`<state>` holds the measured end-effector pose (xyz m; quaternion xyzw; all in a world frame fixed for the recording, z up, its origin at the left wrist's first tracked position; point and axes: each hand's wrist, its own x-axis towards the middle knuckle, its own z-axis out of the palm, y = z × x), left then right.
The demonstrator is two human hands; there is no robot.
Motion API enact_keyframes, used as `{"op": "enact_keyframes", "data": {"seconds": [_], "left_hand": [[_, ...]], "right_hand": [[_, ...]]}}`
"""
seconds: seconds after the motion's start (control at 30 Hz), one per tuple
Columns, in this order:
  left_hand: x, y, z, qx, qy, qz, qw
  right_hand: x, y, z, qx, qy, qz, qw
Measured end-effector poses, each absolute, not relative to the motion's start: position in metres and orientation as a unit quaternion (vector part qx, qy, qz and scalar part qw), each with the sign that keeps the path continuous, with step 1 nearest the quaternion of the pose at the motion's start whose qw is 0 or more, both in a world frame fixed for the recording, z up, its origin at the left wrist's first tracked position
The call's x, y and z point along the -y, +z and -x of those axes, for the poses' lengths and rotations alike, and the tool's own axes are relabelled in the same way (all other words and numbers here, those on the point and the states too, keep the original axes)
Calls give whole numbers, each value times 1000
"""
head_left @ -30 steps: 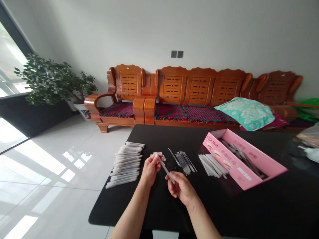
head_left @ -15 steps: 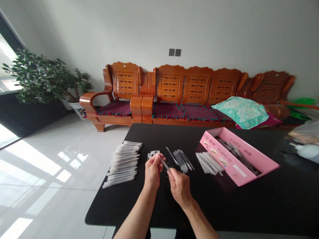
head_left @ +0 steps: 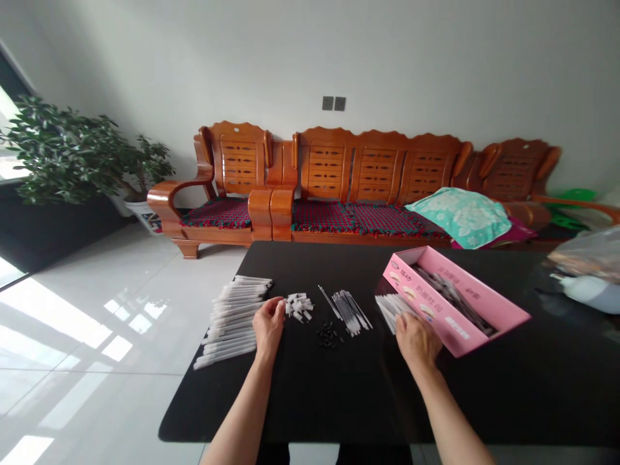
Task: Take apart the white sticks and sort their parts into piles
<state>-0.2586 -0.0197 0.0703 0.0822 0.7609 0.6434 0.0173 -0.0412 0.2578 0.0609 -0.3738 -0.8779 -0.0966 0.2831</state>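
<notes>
My left hand (head_left: 269, 325) is closed in a pinch at the left edge of a heap of small white pieces (head_left: 299, 307); what its fingertips hold is too small to make out. Just left of it lies a row of whitish pen-like tubes (head_left: 231, 326) with dark ends. My right hand (head_left: 417, 339) reaches over a pile of flat-lying translucent white tubes (head_left: 389, 310), fingers curled down onto them and partly hidden. Between the hands lie thin dark rods with pale tips, like pen refills (head_left: 349, 310), and a cluster of small black pieces (head_left: 328, 335).
A pink open box (head_left: 436, 300) holding greyish tubes stands behind my right hand. A plastic bag and a white bottle-like object (head_left: 591, 292) lie at the right of the black table (head_left: 339, 400). Beyond the table stands a wooden sofa (head_left: 329, 168); a potted plant (head_left: 97, 155) is at left.
The hands were together over the middle with a greyish tube between them. Now they are apart: the left by the white pieces, the right on the tube pile. That tube is out of the middle.
</notes>
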Motion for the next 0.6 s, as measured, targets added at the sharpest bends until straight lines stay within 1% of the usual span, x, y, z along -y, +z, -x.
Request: {"op": "enact_keyframes", "data": {"seconds": [0.1, 0.2, 0.3, 0.43, 0.6], "left_hand": [[24, 52, 263, -812, 576, -91, -14], [22, 45, 264, -819, 566, -96, 7], [17, 41, 263, -824, 557, -104, 13], [11, 39, 267, -846, 519, -120, -9], [11, 41, 267, -868, 468, -166, -31]], "right_hand": [[-281, 55, 46, 888, -144, 355, 256], [-290, 46, 48, 891, -170, 335, 254], [-291, 39, 47, 895, -176, 309, 268], [-289, 33, 47, 902, -175, 277, 281], [-294, 32, 50, 900, -179, 278, 284]]}}
